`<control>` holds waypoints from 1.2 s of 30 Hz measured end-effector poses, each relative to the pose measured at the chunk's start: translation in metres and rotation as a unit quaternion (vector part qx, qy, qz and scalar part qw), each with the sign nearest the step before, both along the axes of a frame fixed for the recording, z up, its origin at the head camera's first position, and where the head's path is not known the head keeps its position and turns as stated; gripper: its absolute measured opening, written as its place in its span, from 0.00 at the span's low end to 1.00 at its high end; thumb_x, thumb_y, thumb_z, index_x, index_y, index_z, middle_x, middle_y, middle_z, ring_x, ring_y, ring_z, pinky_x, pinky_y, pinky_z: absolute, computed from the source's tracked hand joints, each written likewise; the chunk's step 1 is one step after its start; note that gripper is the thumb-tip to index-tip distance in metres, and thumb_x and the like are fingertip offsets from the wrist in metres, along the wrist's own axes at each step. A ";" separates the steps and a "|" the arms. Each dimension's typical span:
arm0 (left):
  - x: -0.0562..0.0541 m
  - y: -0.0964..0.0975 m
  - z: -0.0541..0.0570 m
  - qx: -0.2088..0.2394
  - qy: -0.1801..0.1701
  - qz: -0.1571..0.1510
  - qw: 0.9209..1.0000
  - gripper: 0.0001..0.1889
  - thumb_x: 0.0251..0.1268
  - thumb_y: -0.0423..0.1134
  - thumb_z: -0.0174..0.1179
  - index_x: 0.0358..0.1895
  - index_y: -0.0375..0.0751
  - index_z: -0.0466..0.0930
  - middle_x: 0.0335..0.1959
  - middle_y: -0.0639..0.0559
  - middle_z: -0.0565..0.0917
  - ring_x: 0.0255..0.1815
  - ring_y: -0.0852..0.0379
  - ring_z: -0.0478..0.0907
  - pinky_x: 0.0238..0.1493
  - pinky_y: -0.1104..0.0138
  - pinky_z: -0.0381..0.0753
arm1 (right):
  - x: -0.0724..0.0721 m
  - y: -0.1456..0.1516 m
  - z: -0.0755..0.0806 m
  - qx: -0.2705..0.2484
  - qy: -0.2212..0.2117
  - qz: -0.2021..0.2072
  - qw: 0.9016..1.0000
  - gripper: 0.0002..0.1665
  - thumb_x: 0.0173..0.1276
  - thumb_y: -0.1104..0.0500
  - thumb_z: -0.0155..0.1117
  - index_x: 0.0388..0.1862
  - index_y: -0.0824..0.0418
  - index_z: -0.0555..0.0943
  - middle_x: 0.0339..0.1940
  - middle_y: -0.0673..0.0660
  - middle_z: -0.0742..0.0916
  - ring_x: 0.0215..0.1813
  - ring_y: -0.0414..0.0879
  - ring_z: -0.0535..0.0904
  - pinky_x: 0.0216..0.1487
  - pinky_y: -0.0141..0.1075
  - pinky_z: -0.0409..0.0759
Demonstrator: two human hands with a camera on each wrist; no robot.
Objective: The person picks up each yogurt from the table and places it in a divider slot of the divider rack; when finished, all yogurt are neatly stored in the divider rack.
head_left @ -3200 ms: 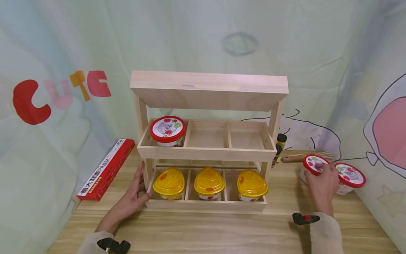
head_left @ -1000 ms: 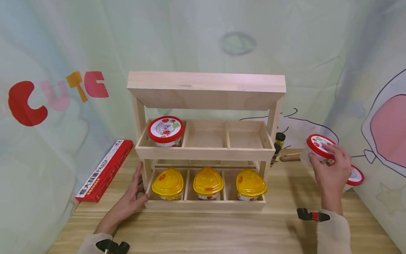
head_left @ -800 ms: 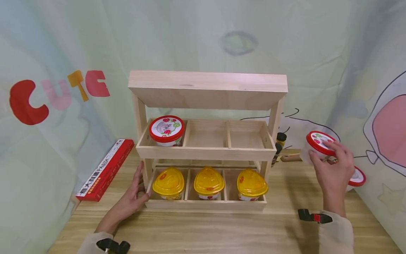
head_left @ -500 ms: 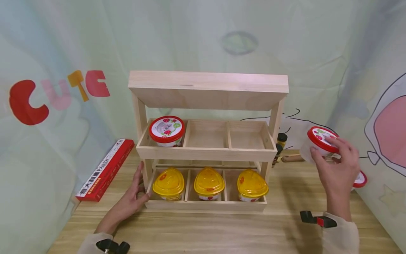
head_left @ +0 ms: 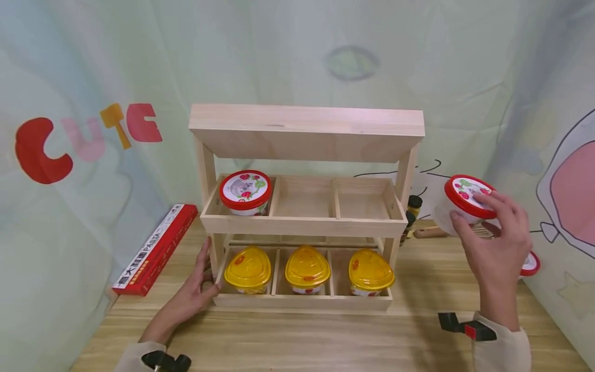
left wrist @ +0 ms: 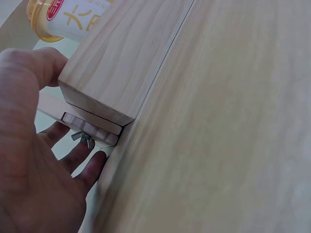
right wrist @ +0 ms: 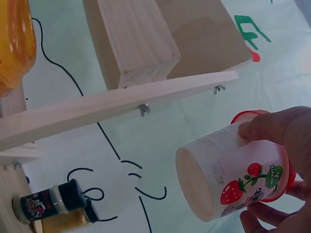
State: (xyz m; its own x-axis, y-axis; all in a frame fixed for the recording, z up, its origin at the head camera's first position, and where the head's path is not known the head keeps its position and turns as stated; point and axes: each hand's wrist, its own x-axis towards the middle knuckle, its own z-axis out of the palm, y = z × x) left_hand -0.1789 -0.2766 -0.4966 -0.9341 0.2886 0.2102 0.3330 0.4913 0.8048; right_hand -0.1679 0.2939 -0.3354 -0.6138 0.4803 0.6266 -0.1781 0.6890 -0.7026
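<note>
My right hand [head_left: 499, 243] holds a white cup with a red lid and strawberry print [right wrist: 233, 170], thumb on one side and fingers on the other. It is raised above the table, slightly tilted, right of the wooden rack [head_left: 304, 226]. My left hand [head_left: 190, 289] holds the rack's lower left corner, thumb at the tray's front and fingers along the side; a wing nut [left wrist: 83, 138] shows near those fingers. Another red-lidded cup [head_left: 245, 190] stands in the upper tray's left compartment. Yellow-lidded cups [head_left: 248, 268] fill the three lower compartments.
A red pasta box [head_left: 155, 250] lies left of the rack. Behind its right side stand dark-capped spice jars [head_left: 412, 205] and a wooden-handled utensil [head_left: 429, 232]. Another red-lidded cup [head_left: 531, 264] is mostly hidden behind my right hand. Printed curtains surround the table.
My right hand has lifted the red-lidded cup off the table at the right, and has raised it further over the last second. My left hand has stayed on the rack.
</note>
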 end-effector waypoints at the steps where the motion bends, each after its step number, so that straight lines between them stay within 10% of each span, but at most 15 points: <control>1: 0.000 0.000 0.000 0.001 0.000 -0.001 1.000 0.62 0.71 0.34 0.65 0.88 0.67 0.22 0.88 0.28 0.44 0.80 0.19 0.61 0.62 0.80 0.72 | 0.001 -0.002 0.002 0.001 0.003 0.002 1.000 0.34 0.67 0.58 0.79 0.72 0.45 0.83 0.77 0.50 0.79 0.77 0.38 0.69 0.55 0.13 0.71; 14: -0.001 0.000 0.000 -0.002 0.003 0.002 1.000 0.62 0.71 0.33 0.65 0.88 0.67 0.22 0.89 0.28 0.44 0.80 0.19 0.61 0.62 0.79 0.72 | 0.010 -0.021 0.021 0.015 0.031 0.055 0.998 0.33 0.65 0.62 0.80 0.69 0.49 0.85 0.77 0.49 0.80 0.79 0.37 0.69 0.57 0.12 0.72; 22: 0.002 0.001 0.001 -0.004 -0.002 0.006 1.000 0.62 0.71 0.34 0.64 0.88 0.67 0.21 0.88 0.26 0.44 0.80 0.17 0.61 0.66 0.30 0.78 | 0.013 -0.036 0.028 0.022 0.054 0.095 0.994 0.33 0.63 0.65 0.81 0.67 0.51 0.86 0.75 0.50 0.81 0.76 0.35 0.70 0.57 0.12 0.73; 36: 0.003 0.002 0.002 0.008 0.001 0.002 1.000 0.62 0.71 0.33 0.64 0.88 0.66 0.22 0.88 0.26 0.45 0.78 0.16 0.62 0.65 0.28 0.78 | 0.004 -0.067 0.033 0.039 0.080 0.179 0.980 0.32 0.60 0.68 0.82 0.64 0.55 0.87 0.73 0.53 0.83 0.72 0.37 0.74 0.59 0.15 0.76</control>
State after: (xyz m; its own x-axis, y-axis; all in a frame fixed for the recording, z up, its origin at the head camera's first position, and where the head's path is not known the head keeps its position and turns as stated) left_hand -0.1756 -0.2741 -0.4944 -0.9347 0.2821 0.2161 0.3325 0.4797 0.8120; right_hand -0.1635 0.2269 -0.3026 -0.6255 0.1990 0.7544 -0.5207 0.6136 -0.5936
